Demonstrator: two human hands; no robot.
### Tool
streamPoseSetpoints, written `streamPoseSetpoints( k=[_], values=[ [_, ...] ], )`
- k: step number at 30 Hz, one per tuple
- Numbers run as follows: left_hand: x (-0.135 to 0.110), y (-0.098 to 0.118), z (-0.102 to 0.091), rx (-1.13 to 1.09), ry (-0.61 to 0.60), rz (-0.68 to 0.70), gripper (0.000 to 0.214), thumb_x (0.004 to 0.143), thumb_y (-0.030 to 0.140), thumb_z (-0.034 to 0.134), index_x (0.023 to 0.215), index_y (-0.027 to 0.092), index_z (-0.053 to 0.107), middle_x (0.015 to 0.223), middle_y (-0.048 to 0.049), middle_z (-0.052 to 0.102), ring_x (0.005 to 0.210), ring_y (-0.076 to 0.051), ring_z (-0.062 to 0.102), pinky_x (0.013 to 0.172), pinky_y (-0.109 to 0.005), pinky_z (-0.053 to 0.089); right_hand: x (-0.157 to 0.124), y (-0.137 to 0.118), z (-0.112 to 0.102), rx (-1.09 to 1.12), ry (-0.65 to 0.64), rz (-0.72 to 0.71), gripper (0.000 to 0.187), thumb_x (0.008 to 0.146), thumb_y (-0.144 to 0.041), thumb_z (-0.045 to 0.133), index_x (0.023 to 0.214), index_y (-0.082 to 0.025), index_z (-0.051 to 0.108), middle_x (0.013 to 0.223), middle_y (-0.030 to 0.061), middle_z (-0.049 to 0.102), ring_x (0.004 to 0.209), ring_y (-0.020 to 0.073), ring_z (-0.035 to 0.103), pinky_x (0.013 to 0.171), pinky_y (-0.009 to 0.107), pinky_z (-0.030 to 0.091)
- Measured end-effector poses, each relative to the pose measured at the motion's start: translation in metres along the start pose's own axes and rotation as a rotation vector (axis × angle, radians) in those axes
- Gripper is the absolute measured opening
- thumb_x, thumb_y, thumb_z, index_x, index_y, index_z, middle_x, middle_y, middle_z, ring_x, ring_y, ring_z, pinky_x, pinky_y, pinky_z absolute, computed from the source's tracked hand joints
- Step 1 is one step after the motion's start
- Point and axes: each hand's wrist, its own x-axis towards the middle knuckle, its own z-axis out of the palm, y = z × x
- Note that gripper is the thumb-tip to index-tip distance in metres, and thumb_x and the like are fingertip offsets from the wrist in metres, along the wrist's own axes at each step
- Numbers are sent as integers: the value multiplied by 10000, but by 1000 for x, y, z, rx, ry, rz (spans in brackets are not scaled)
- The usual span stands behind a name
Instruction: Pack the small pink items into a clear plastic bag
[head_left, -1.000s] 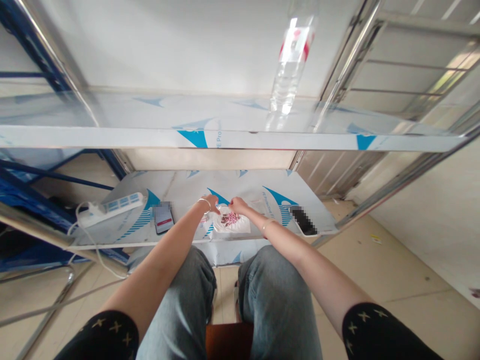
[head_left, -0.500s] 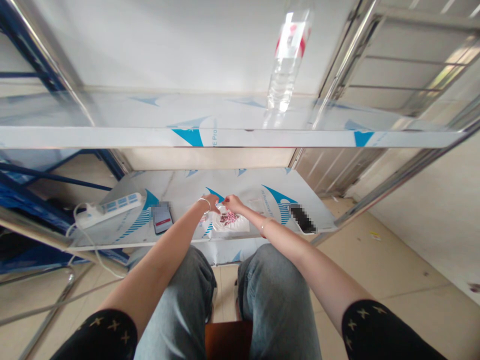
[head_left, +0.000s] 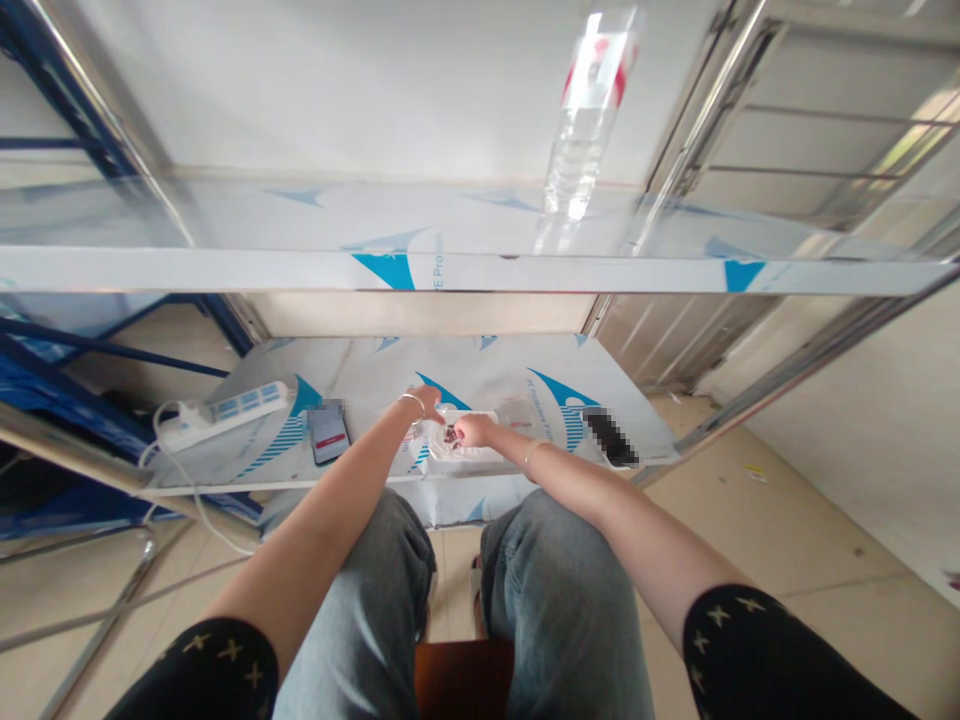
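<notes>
On the lower shelf [head_left: 360, 385], a clear and whitish plastic package [head_left: 480, 453] lies between my hands, with small dark red bits [head_left: 450, 436] showing at its left part. My left hand [head_left: 429, 402], a bracelet at its wrist, pinches the package's upper left edge. My right hand [head_left: 474, 430] is closed and sits low over the package, beside the dark red bits. Whatever its fingertips hold is hidden. A phone with a lit screen [head_left: 330, 437] lies left of my left forearm, and a dark phone [head_left: 611, 437] lies to the right.
A white power strip [head_left: 247, 402] with a cable lies at the shelf's left end. Above my hands runs an upper shelf [head_left: 300, 270], its front edge crossing the view. A clear water bottle [head_left: 581, 140] stands on it. My knees are close under the lower shelf.
My right hand has moved from beside my left fingertips down onto the package. The pink dotted part seen before no longer shows. My left hand stays at the upper left edge.
</notes>
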Motion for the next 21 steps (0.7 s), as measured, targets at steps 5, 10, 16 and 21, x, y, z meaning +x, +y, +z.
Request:
streamPoseSetpoints(
  k=[5,10,16,21],
  values=[
    [1,0,0,2,17,8,561,651,483,721,1135,218,618,1170,-51,639,1038,-237,595,870,-283,470,-4,-1,3,-118,9,-143,67,663,-96,680,718,-128,699,883,118,706,816,167,591,697,213,360],
    [4,-1,1,22,20,19,548,674,476,705,1142,205,613,1187,-63,626,1065,-237,580,876,-282,458,-2,2,8,-185,-4,-224,161,709,-110,651,855,-130,715,940,130,699,843,182,584,739,223,372],
    [4,-2,0,13,19,15,534,670,483,696,1125,216,616,1153,-52,640,1034,-231,594,850,-285,465,1,8,13,-260,-23,-312,187,763,-145,610,921,-117,706,968,148,686,813,178,577,724,235,382],
    [2,1,-3,10,20,9,541,664,481,699,1121,202,619,1164,-66,638,1030,-237,594,854,-297,467,3,10,17,-252,-17,-327,162,779,-164,599,900,-137,702,941,133,684,790,167,571,714,230,386]
  ],
)
